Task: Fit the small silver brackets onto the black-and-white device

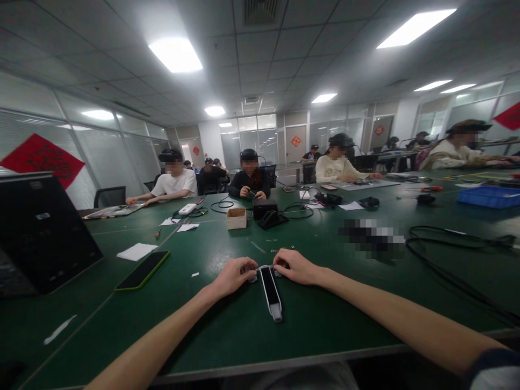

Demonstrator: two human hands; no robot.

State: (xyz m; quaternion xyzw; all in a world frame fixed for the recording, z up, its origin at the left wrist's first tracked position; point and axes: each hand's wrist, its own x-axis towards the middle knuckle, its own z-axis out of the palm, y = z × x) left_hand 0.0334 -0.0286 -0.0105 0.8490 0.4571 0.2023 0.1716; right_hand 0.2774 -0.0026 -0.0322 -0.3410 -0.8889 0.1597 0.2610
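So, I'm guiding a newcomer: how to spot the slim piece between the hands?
On the green table, find the wearer's left hand and right hand. From between them, the slim piece points toward the near edge. Unlike the green-edged phone, its rim is pale.

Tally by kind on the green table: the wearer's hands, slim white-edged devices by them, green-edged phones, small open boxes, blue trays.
Wearer's hands, left hand and right hand: 2
Slim white-edged device: 1
Green-edged phone: 1
Small open box: 1
Blue tray: 1
Total: 6
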